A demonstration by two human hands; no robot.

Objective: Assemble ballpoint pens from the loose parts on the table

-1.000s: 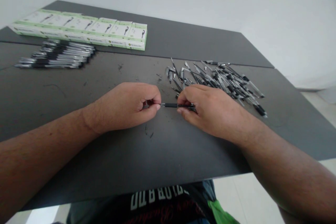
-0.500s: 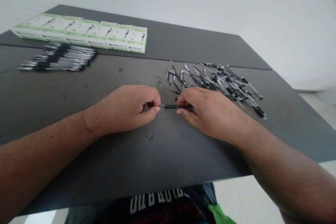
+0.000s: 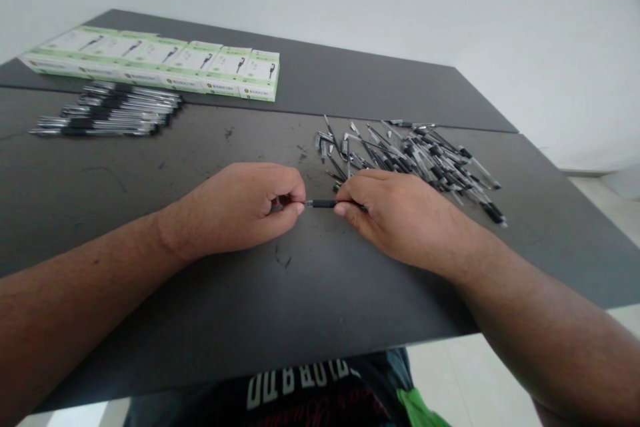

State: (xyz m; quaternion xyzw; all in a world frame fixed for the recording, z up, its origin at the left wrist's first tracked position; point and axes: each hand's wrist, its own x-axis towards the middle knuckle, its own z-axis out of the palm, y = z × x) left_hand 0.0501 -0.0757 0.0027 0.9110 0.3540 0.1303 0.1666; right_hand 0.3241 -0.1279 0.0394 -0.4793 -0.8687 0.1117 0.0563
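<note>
Clamped between the thumbs and fingers of both hands, a pen (image 3: 323,203) is held level, roughly in line with the near edge of the table (image 3: 320,307). Its left end is pinched by the left hand (image 3: 240,207), with the thumb pressed against the curled forefinger, and that end is hidden inside the grip. Its other side is gripped by the right hand (image 3: 400,217), where a short dark piece is seen again behind the fingertips. Only the middle of the pen, a silvery bit and a black sleeve, is left bare in the narrow gap between the two hands. Whether the tabletop is touched by the pen cannot be made out.

Just beyond the right hand, a loose pile of pen parts (image 3: 435,163) is spread, with clear tubes, black sleeves and thin dark rods crossed over one another. On the tabletop between the forearms, some dark marks (image 3: 283,257) are seen. Well apart, at the far left, a group of pens (image 3: 115,110) is laid side by side. Behind these, a row of white and green boxes (image 3: 200,67) is lined up, each printed with a small dark picture. The table is backed by a pale wall (image 3: 350,0).
</note>
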